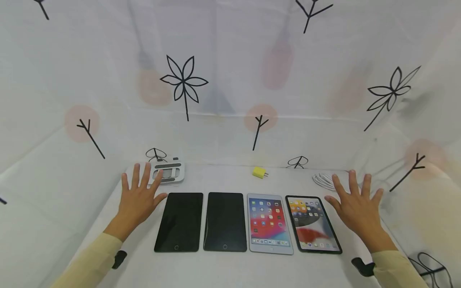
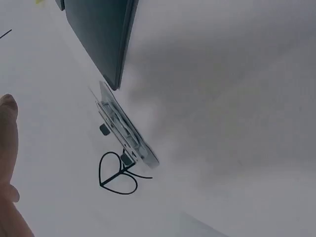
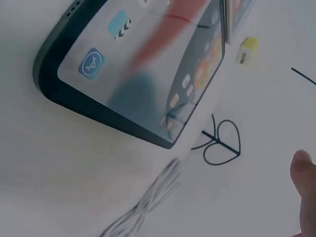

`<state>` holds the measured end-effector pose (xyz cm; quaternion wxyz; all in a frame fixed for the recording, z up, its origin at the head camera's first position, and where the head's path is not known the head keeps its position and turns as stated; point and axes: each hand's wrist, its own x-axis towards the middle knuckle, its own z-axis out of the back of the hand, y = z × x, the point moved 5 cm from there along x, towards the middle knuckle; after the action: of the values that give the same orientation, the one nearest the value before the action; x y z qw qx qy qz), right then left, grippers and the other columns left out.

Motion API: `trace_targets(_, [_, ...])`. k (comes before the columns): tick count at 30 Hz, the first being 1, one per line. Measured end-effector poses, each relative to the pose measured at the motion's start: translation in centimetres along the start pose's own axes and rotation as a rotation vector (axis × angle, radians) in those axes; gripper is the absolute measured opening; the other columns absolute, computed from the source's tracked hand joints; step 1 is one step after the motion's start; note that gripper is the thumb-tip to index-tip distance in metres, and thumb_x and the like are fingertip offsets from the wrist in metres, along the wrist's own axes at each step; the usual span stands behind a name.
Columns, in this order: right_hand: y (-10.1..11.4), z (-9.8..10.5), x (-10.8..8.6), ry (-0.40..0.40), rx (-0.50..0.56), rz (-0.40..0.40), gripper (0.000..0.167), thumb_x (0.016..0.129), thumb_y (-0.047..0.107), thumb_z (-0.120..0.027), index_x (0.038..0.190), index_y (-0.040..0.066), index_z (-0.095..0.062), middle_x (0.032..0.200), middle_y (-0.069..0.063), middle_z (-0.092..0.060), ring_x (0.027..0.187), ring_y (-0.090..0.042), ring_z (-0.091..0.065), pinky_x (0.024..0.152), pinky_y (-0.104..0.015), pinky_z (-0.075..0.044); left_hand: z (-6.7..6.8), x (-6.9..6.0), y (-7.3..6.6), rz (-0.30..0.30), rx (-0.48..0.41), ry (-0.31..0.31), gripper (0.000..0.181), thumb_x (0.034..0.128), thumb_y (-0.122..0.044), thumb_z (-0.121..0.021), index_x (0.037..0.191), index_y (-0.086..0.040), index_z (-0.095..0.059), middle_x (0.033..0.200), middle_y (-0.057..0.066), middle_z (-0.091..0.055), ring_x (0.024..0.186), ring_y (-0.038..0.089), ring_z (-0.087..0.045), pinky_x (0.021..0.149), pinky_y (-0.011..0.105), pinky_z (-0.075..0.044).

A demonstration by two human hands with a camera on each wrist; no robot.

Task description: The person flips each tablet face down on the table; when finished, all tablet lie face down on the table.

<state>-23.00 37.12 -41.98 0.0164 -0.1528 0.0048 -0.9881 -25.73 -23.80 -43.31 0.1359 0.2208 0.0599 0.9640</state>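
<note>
Both hands are spread with straight fingers, holding nothing. My left hand [image 1: 138,201] is beside the left dark-screened tablet [image 1: 179,222], its fingers partly over a white foldable stand [image 1: 173,171]. On the other side, my right hand [image 1: 357,208] is beside the black-framed tablet [image 1: 314,225], whose screen is lit; its fingertips are near a coiled white cable [image 1: 323,182]. Between these lie a second dark tablet [image 1: 225,222] and a white tablet [image 1: 270,224] with a lit home screen. Only a bit of each hand shows in the wrist views.
A yellow plug adapter [image 1: 259,172] lies behind the tablets on the white table [image 1: 223,268]. White cloth [image 1: 223,140] with black plant drawings hangs behind and at both sides. The stand [image 2: 123,126] and cable [image 3: 145,202] also show in the wrist views.
</note>
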Motion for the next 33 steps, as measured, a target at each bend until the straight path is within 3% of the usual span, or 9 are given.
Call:
trace_targets(3, [-0.5,-0.3,-0.7,0.002,0.076,-0.035,0.081,0.099,0.038,-0.063,0.162,0.012,-0.021,0.157,-0.037,-0.025,0.144,-0.062,-0.019,0.109,-0.083,-0.011,0.1,0.2,-2.2,0.004,-0.125,-0.063,0.061,0.0995,-0.044,-0.057,0.149,-0.009,-0.05,0.156,0.026,-0.04,0.149,0.048,-0.027,0.116,0.07,-0.025])
trace_targets(6, [-1.3,-1.0,-2.0,0.053,0.231,-0.102,0.068,0.101,0.036,-0.061,0.153,-0.001,-0.038,0.134,-0.037,-0.055,0.12,-0.057,-0.052,0.093,-0.073,-0.042,0.2,0.1,-6.7,0.074,-0.507,-0.028,0.038,0.1009,-0.031,-0.06,0.129,-0.006,-0.068,0.128,0.017,-0.068,0.12,0.037,-0.062,0.101,0.054,-0.05])
trace_targets(8, [-1.9,-1.8,-2.9,0.125,0.348,-0.156,0.061,0.102,0.037,-0.059,0.141,-0.008,-0.049,0.114,-0.034,-0.066,0.098,-0.05,-0.064,0.073,-0.06,-0.053,0.0,0.1,-10.9,0.156,-0.911,0.081,0.028,0.1005,-0.023,-0.062,0.118,-0.005,-0.073,0.109,0.013,-0.074,0.097,0.028,-0.069,0.086,0.043,-0.058])
trace_targets(11, [-2.6,-3.4,-4.0,0.298,0.491,-0.266,0.061,0.103,0.042,-0.054,0.132,-0.012,-0.055,0.1,-0.026,-0.071,0.084,-0.034,-0.069,0.063,-0.042,-0.053,-0.5,0.3,-17.9,0.333,-1.459,0.329,0.025,0.0994,-0.019,-0.064,0.116,-0.003,-0.073,0.1,0.013,-0.074,0.081,0.018,-0.067,0.074,0.032,-0.06])
trace_targets(14, [-2.8,-4.8,-4.6,0.427,0.559,-0.347,0.063,0.103,0.042,-0.054,0.13,-0.015,-0.055,0.097,-0.022,-0.07,0.08,-0.024,-0.066,0.06,-0.034,-0.05,-0.6,1.0,-24.6,0.481,-1.775,0.553,0.026,0.0987,-0.017,-0.066,0.117,0.0,-0.071,0.104,0.018,-0.072,0.082,0.018,-0.069,0.077,0.03,-0.061])
trace_targets(18, [-2.8,-5.9,-5.3,0.479,0.579,-0.38,0.06,0.101,0.038,-0.057,0.127,-0.016,-0.056,0.095,-0.021,-0.068,0.078,-0.022,-0.063,0.059,-0.033,-0.051,-0.5,2.2,-32.1,0.593,-1.909,0.721,0.028,0.0983,-0.015,-0.066,0.121,0.001,-0.069,0.109,0.015,-0.071,0.09,0.02,-0.07,0.084,0.032,-0.061])
trace_targets(22, [-2.8,-6.5,-5.9,0.508,0.621,-0.398,0.061,0.099,0.038,-0.06,0.129,-0.015,-0.054,0.09,-0.015,-0.066,0.075,-0.02,-0.06,0.06,-0.034,-0.05,-0.5,2.8,-36.9,0.677,-1.947,0.782,0.037,0.0959,-0.011,-0.065,0.13,0.003,-0.062,0.114,0.015,-0.066,0.102,0.027,-0.066,0.095,0.041,-0.057])
trace_targets(28, [-2.9,-7.2,-6.9,0.573,0.711,-0.49,0.074,0.095,0.037,-0.067,0.14,-0.016,-0.041,0.103,-0.027,-0.064,0.078,-0.02,-0.061,0.065,-0.034,-0.053,-0.6,2.9,-39.9,0.706,-1.965,0.798,0.05,0.0927,-0.011,-0.066,0.138,0.005,-0.053,0.118,0.015,-0.06,0.111,0.032,-0.057,0.102,0.054,-0.051])
trace_targets(33, [-3.5,-7.4,-7.8,0.609,0.767,-0.553,0.08,0.095,0.039,-0.068,0.145,-0.014,-0.033,0.121,-0.039,-0.056,0.082,-0.021,-0.065,0.07,-0.037,-0.059,-0.8,3.1,-40.7,0.734,-1.933,0.846,0.037,0.0932,-0.013,-0.066,0.127,0.0,-0.06,0.11,0.013,-0.063,0.104,0.029,-0.059,0.097,0.051,-0.054])
